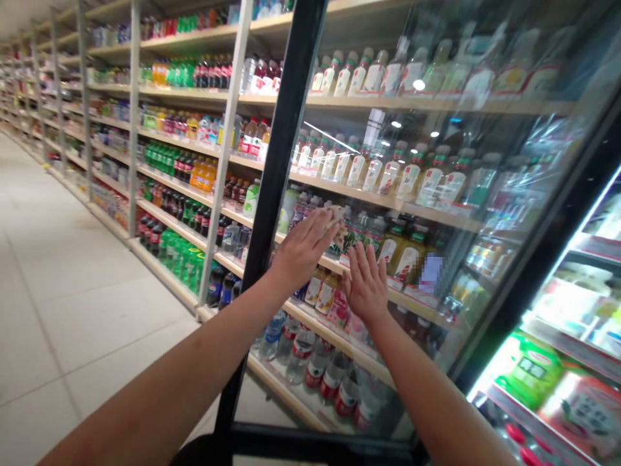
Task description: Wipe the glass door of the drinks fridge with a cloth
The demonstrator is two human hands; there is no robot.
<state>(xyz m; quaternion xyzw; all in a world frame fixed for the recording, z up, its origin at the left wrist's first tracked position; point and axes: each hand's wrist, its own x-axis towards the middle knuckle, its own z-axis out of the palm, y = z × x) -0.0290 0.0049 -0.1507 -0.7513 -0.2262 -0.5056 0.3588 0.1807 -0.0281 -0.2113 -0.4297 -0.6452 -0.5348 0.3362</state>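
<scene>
A glass fridge door (436,194) with a black frame (279,162) stands swung open in front of me. My left hand (303,249) lies flat on the glass near the frame, fingers stretched out; something pale shows at its fingertips, too unclear to name. My right hand (365,285) presses flat on the glass beside it, fingers spread upward. Neither hand grips anything I can name. Through the glass I see shelves of drink bottles (412,175).
The open fridge interior (572,336) with green and red packets is lit at the right. Long wooden shelves of bottled drinks (179,162) run along the aisle to the left. Pale tiled floor (72,291) stretches away on the left.
</scene>
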